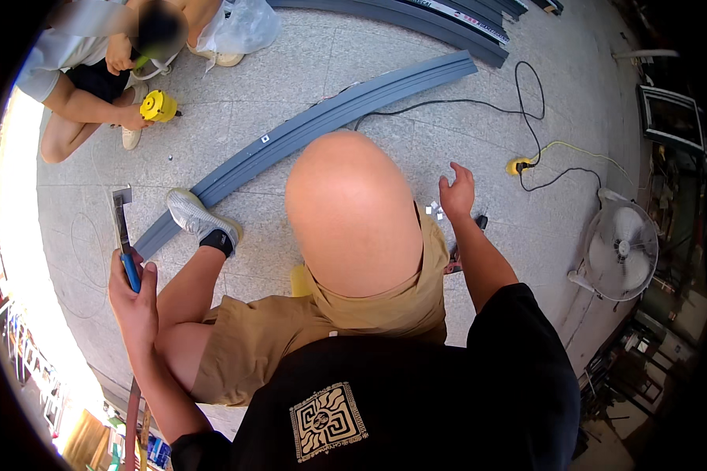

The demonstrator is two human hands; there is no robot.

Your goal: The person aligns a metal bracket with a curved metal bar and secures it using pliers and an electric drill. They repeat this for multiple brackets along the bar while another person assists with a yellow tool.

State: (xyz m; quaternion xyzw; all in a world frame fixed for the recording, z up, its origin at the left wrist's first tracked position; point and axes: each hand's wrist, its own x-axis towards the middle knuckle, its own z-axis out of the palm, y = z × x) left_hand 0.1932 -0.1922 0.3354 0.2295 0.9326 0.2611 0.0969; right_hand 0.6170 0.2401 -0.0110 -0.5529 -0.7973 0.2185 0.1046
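Speckled floor (251,94), long grooved profile (314,120), blue-handled tool (130,268) in left hand (137,310).

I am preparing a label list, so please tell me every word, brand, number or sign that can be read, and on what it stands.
Stacked grey profiles: white strip with dark and red lettering; I do not copy it out.
Black T-shirt: square cream emblem; marks along its lower edge too small to read.
Fan: any hub marking too small to read.
Blue-handled tool in the left hand: no lettering visible.

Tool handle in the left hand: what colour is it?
The handle is blue, in the head view.
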